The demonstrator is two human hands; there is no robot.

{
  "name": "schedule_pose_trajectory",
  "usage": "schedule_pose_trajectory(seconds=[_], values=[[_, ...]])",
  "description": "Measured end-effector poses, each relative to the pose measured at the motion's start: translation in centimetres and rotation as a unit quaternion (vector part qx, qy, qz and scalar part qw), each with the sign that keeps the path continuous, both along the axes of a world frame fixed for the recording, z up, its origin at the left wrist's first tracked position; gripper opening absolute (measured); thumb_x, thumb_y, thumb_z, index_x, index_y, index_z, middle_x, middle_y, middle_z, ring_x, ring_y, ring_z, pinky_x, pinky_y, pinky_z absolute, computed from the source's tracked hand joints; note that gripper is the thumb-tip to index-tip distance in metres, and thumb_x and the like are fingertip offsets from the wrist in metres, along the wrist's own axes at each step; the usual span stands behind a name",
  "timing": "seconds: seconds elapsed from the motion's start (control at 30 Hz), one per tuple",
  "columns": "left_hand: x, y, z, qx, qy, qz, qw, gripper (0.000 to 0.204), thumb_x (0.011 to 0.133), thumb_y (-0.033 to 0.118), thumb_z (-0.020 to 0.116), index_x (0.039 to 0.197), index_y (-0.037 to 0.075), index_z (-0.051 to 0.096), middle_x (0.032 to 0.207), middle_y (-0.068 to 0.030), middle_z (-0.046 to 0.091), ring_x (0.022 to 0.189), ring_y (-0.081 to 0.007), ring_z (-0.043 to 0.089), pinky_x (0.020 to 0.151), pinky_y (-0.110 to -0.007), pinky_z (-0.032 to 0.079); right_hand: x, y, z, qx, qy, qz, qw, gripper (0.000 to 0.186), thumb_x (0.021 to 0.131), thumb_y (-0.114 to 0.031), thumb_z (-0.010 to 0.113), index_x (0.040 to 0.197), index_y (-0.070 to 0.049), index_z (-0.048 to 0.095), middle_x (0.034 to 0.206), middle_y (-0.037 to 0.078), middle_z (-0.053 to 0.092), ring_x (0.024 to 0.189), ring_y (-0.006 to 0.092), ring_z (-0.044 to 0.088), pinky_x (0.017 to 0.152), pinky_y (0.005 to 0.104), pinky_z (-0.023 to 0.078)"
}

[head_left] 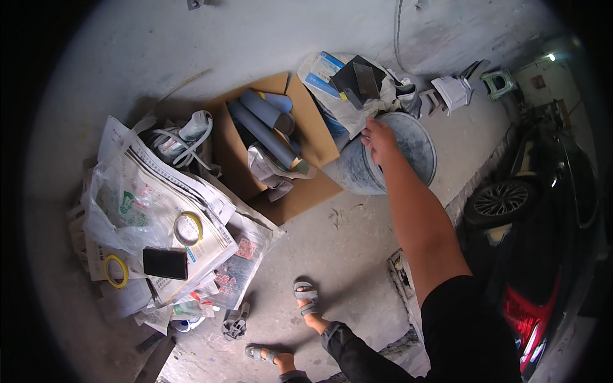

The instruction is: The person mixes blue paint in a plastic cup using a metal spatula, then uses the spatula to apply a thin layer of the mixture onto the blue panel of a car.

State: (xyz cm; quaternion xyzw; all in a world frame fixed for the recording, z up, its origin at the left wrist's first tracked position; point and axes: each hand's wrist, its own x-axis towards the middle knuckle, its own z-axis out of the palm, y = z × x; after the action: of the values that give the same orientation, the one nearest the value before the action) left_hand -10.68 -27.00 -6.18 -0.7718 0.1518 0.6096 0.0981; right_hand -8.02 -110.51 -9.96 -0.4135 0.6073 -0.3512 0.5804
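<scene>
My right hand (378,142) reaches out to the large grey-streaked round bucket (411,148), its fingers curled at the bucket's upper left; what, if anything, they grip there is hard to make out. Just beyond the fingertips is a pale crumpled sheet (354,118) with a dark flat object (357,82) on it. Left of the bucket stands an open cardboard box (322,140) holding several grey-blue rolls (258,127) and crumpled paper. My left hand is out of view.
A pile of newspapers (163,210) bears tape rolls (116,271) and a phone (165,263). A corded tool (195,131) lies behind it, another tool (235,322) near my sandalled feet (305,295). A dark car (543,255) stands at right beside a floor edge (466,195); small objects (452,92) line the wall.
</scene>
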Motion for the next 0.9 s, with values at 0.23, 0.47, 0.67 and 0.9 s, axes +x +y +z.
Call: schedule_pose_trajectory(seconds=[0.23,0.47,0.67,0.9], values=[[-4.0,6.8,-5.4,-0.05,-0.002,0.005,0.999,0.069,0.092,0.057,0.045,0.145,0.013,0.037,0.154,-0.0192,0.022,0.139,-0.0435,0.021,0.109,-0.057,0.025,-3.6,17.0,-6.5,0.116,0.132,0.272,0.946,0.014,0.093,-0.023,0.062,0.097,-0.011,0.058,0.077,-0.001,0.058,0.064,0.0092,0.052,0.056,0.0249,0.043],[-2.3,2.1,-0.5,0.018,-0.086,0.102,0.991,0.058,0.083,0.045,0.057,0.13,0.012,0.054,0.136,-0.0207,0.045,0.125,-0.0407,0.041,0.103,-0.048,0.039,-8.4,47.2,-11.3,0.21,0.254,0.644,0.691,0.02,0.09,-0.021,0.061,0.091,0.0,0.059,0.073,0.008,0.064,0.062,0.0172,0.062,0.061,0.0345,0.05],[-2.7,4.9,-1.2,0.0,-0.071,0.157,0.985,0.05,0.084,0.043,0.056,0.125,0.015,0.061,0.141,-0.0118,0.046,0.133,-0.0323,0.038,0.107,-0.048,0.035,-5.0,57.6,-19.2,0.141,0.247,0.698,0.658,0.034,0.081,-0.023,0.068,0.107,-0.004,0.055,0.086,0.012,0.06,0.079,0.0226,0.06,0.072,0.0357,0.049],[-6.0,8.6,-1.4,-0.034,-0.052,0.237,0.97,0.051,0.084,0.042,0.054,0.126,0.013,0.059,0.145,-0.0128,0.042,0.138,-0.0334,0.031,0.11,-0.051,0.028,9.9,61.4,-22.1,0.064,0.322,0.7,0.634,0.071,0.08,-0.031,0.069,0.138,-0.003,0.038,0.132,0.024,0.049,0.12,0.037,0.052,0.098,0.042,0.045]])
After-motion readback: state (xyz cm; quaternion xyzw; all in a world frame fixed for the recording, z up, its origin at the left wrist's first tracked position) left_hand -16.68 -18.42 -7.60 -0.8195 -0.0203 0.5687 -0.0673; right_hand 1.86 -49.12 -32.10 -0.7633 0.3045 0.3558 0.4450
